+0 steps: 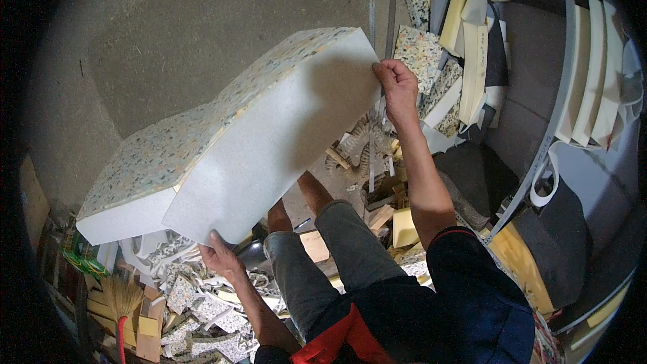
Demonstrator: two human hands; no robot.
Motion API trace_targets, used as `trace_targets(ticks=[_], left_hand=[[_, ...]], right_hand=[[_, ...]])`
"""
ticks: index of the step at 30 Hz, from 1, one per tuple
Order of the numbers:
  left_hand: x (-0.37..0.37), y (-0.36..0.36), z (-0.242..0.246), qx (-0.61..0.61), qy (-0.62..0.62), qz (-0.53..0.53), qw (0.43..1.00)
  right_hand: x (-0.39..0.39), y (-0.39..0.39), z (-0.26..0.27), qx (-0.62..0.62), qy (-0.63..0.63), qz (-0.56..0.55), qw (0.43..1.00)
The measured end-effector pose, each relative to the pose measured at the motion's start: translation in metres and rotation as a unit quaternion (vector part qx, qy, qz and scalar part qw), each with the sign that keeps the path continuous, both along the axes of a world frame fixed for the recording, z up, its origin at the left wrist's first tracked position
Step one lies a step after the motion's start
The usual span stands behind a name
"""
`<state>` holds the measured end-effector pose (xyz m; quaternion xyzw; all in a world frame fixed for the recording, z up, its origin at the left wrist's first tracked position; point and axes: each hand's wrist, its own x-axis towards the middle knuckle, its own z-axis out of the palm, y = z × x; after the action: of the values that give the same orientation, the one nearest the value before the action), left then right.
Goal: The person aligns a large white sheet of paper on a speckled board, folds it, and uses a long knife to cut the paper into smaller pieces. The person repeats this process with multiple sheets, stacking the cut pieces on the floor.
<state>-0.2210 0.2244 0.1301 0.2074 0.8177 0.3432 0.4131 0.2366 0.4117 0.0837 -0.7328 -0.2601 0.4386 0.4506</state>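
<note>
A large block of speckled rebonded foam point(167, 144) lies across the area before me, with a white layer along its lower left side. A white foam sheet point(263, 146) covers its side nearest me and overhangs at the lower left. My right hand point(399, 81) pinches the sheet's upper right edge between thumb and fingers. My left hand point(221, 258) grips the sheet's lower left edge, thumb on top. The sheet hides what supports the block.
Speckled foam offcuts point(194, 308) lie heaped at the lower left beside a straw broom point(123, 296). A ribbed hose point(361, 146) lies beyond my knees. Foam pieces point(475, 55) fill the upper right, near a metal rack point(551, 126). Concrete floor point(167, 25) spans the upper left.
</note>
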Motion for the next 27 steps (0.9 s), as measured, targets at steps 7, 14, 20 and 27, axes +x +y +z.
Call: trace_targets(ticks=[7, 14, 20, 27], left_hand=[[-0.001, 0.002, -0.001, -0.002, 0.007, -0.005, 1.0], [0.004, 0.007, 0.003, -0.026, 0.02, -0.002, 0.999], [0.007, 0.012, 0.008, -0.007, 0.004, -0.014, 1.0], [0.012, 0.007, 0.008, 0.026, -0.027, 0.004, 0.999]], right_hand=[[-0.002, 0.002, -0.001, -0.006, -0.015, 0.006, 1.0], [-0.007, 0.005, 0.008, -0.078, -0.069, 0.015, 0.994], [-0.036, 0.008, 0.019, 0.008, -0.44, 0.146, 0.886], [-0.106, -0.011, 0.022, 0.06, -0.493, 0.392, 0.774]])
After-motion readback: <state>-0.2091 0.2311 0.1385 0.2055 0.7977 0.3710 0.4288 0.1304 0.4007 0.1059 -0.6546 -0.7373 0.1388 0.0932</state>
